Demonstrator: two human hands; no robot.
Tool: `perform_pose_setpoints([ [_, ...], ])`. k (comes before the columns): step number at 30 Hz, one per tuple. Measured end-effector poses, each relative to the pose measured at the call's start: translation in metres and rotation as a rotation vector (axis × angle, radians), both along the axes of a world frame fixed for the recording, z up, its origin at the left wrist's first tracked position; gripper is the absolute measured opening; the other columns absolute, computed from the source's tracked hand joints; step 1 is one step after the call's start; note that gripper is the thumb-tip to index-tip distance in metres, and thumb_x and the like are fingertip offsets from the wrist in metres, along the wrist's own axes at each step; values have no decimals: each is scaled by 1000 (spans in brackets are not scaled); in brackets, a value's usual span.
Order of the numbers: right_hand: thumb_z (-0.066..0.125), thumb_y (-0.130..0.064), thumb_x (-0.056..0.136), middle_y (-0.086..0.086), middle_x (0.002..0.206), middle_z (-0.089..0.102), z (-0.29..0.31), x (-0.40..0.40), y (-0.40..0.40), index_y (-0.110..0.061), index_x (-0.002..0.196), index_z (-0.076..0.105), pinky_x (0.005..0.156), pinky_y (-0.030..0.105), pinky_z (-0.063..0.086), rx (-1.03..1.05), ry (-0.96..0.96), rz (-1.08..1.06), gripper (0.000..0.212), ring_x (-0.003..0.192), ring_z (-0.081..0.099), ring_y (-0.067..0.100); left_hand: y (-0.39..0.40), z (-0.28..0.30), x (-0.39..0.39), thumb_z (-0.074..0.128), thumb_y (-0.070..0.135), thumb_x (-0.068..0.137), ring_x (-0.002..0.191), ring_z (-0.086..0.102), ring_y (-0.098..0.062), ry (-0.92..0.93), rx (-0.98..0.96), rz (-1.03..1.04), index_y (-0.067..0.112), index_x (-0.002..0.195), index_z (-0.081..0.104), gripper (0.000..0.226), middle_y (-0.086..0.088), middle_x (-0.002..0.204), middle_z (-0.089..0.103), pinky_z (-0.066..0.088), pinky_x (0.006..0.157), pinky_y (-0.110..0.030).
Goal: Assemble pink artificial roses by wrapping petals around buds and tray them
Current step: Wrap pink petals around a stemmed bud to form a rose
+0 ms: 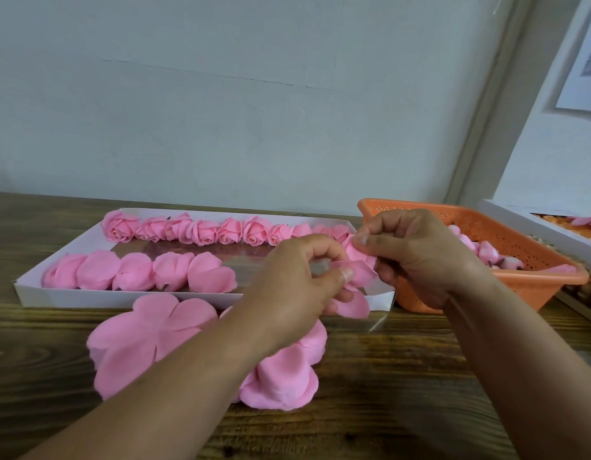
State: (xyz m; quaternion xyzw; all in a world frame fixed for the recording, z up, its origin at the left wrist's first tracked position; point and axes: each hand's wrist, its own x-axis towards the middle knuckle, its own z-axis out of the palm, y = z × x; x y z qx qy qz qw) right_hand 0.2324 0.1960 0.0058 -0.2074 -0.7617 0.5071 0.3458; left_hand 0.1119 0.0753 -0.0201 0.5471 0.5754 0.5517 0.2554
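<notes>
Both hands hold one pink rose point(357, 280) in the air above the right end of the white tray point(128, 298). My left hand point(297, 280) grips its lower petals, thumb pressed on a petal. My right hand point(416, 250) pinches an upper petal between thumb and fingers. The bud inside is hidden by fingers and petals. In the tray lie a back row of finished roses point(204, 230) and a front row of wrapped roses point(138, 270). Stacks of flat pink petal sheets point(144, 340) lie on the table in front of the tray.
An orange perforated basket point(506, 234) with pink buds point(486, 252) stands at the right of the tray. A white box point(533, 224) with more material sits at the far right edge. The wooden table point(403, 376) meets a pale wall behind.
</notes>
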Motion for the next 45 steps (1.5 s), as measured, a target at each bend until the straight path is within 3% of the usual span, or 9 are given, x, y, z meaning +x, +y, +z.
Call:
perform_pose_setpoints([
  [4,64,2,81,4,41,52,0,-1,-1,-5,67,63,33,13,31,9,-5,-16,16,30,41,9,1,-1,1,61,9,90,70,70,-6,93,49,85,26,76,64,22,0,85,72,59,68,-29],
  [8,63,3,82,3,41,52,0,-2,0,-4,68,63,33,13,31,4,-7,-29,15,29,41,9,1,0,2,64,11,88,65,62,1,236,104,140,25,75,67,19,6,82,63,46,58,-11],
  [12,63,3,81,5,41,51,-2,-3,-1,1,70,63,33,14,31,-1,-12,-34,11,29,40,10,2,1,-1,67,11,85,72,55,1,290,132,183,18,77,71,11,7,78,62,43,63,-9],
  [16,62,3,82,4,39,50,-2,-3,0,0,70,63,32,14,30,13,-23,-47,12,29,39,9,2,1,-3,66,9,86,84,66,-9,234,128,142,12,86,75,9,2,84,73,52,82,-29],
  [23,64,1,81,12,46,52,-3,-2,0,7,74,63,33,14,30,34,-43,-23,10,30,39,10,3,1,-5,67,2,84,81,67,-24,136,163,140,18,77,72,18,-6,80,72,54,83,-43],
  [29,63,2,81,8,43,52,-3,-3,1,1,70,64,34,14,31,25,-47,-27,12,30,40,10,3,1,-6,68,3,83,77,64,-15,155,166,128,26,73,68,25,0,79,71,53,76,-28],
  [35,63,1,82,5,42,52,-3,-3,2,-1,69,64,33,15,31,14,-53,-33,13,30,40,10,2,2,-7,67,2,83,73,63,-10,153,174,84,22,73,68,22,-2,78,71,51,72,-24],
  [41,64,1,81,5,40,52,-3,-3,1,-1,69,64,33,14,31,18,-49,-40,13,30,40,10,3,1,-10,69,2,81,66,60,0,155,180,88,27,69,66,28,13,67,66,50,67,-15],
  [45,63,2,81,6,41,51,-5,-4,0,-4,65,64,33,14,31,10,-48,-31,17,30,39,10,4,-1,-10,69,1,81,69,61,-4,132,187,77,25,69,66,27,9,70,67,52,69,-21],
])
